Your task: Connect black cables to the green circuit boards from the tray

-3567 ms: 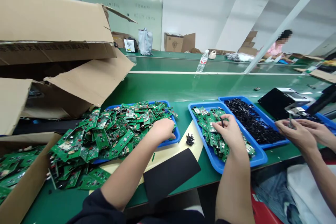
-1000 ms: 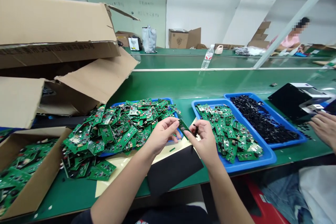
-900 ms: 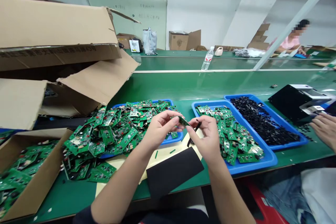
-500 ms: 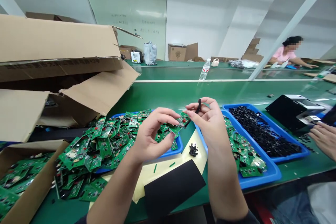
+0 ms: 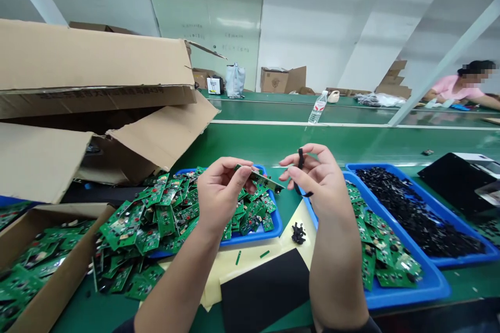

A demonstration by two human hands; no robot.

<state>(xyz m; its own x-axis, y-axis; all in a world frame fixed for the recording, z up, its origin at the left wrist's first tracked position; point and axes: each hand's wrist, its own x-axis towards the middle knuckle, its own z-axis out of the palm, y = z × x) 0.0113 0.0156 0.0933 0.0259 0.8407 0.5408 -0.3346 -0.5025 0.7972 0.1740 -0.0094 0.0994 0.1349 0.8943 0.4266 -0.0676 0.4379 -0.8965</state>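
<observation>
My left hand [image 5: 222, 195] pinches a narrow green circuit board [image 5: 262, 179] between thumb and fingertips, above the left tray. My right hand [image 5: 318, 179] is a short gap to its right, holding a thin black plastic part [image 5: 300, 167] in its fingers. The board and black part do not touch. Below the hands, a blue tray [image 5: 275, 231] holds heaped green circuit boards [image 5: 166, 221]. Another blue tray [image 5: 406, 296] holds more boards [image 5: 385, 265], partly hidden by my right forearm. A small cluster of black parts [image 5: 299, 233] lies on a yellow sheet [image 5: 250, 265].
A third blue tray [image 5: 457, 261] is full of black parts. A black sheet [image 5: 265, 291] lies near the bench's front edge. Left stands a cardboard box of boards [image 5: 58, 260] under large flaps. A black device [image 5: 449, 182] sits right. A pink-shirted co-worker [image 5: 457, 88] works far off.
My hands have drawn apart, with the board now in my left hand and the black part in my right. The view has shifted, and the co-worker's nearby hand has left the right edge.
</observation>
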